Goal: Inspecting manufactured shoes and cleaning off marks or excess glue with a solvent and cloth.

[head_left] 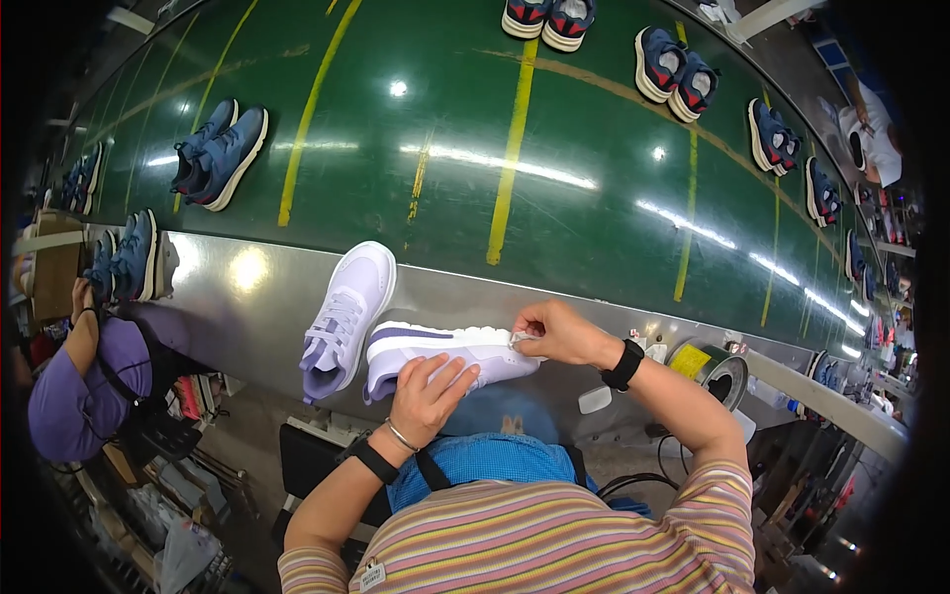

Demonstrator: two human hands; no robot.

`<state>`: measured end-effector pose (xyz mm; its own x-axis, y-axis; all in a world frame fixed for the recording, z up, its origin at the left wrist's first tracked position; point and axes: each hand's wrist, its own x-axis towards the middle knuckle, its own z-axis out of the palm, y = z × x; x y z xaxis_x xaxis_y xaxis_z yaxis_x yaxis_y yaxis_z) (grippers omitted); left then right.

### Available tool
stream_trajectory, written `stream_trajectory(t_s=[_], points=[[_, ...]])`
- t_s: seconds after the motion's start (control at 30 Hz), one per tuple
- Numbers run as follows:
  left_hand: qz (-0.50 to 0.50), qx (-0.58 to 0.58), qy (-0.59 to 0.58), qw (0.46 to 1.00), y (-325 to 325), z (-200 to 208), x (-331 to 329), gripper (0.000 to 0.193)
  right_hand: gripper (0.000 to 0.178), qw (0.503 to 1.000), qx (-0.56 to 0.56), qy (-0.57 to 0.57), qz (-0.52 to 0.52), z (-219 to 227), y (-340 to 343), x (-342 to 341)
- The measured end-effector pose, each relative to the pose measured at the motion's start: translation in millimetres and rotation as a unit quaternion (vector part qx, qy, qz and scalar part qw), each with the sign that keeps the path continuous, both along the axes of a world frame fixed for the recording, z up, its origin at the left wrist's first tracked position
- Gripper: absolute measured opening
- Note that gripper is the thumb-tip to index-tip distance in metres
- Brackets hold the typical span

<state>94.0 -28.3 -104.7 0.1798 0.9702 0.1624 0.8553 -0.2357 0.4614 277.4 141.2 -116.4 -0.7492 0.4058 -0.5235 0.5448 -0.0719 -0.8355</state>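
A lavender sneaker (500, 362) lies on its side on the metal ledge in front of me, its white sole facing the belt. My left hand (427, 401) holds it from the near side, fingers curved over the upper. At the toe end, my right hand (556, 334) is closed in a pinch. A small whitish piece, perhaps a scrap of cloth, shows between its fingertips against the sole edge; what it is stays unclear. The matching lavender sneaker (351, 302) stands upright just left, its toe pointing away and over the belt's edge.
Beyond the metal ledge (237, 297) runs a green belt (396, 129) with yellow lines, carrying several pairs of navy shoes (226, 153). A tape roll (717, 371) sits right of my right forearm. At far left, a co-worker's hand (81, 295) touches blue shoes.
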Motion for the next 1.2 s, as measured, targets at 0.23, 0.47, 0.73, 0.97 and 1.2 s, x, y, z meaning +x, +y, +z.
stream_trajectory(t_s=[0.23, 0.47, 0.73, 0.97, 1.2], points=[[-0.012, -0.005, -0.009, 1.000, 7, 1, 1, 0.041, 0.018, 0.997, 0.054, 0.054, 0.030, -16, 2, -33], [-0.009, -0.028, -0.008, 1.000, 6, 4, -3, 0.043, 0.020, 1.000, -0.009, 0.025, -0.002, -12, 2, -2], [-0.017, -0.025, -0.010, 0.999, 9, 3, -1, 0.045, 0.018, 0.999, 0.008, 0.024, 0.039, -11, 11, -15], [-0.016, -0.032, -0.012, 0.999, 6, 3, -2, 0.047, 0.017, 0.999, -0.011, 0.041, -0.006, -13, 2, -17], [-0.021, -0.031, -0.011, 0.999, 8, 5, -3, 0.050, 0.018, 1.000, -0.010, 0.003, -0.025, -10, 1, 8]])
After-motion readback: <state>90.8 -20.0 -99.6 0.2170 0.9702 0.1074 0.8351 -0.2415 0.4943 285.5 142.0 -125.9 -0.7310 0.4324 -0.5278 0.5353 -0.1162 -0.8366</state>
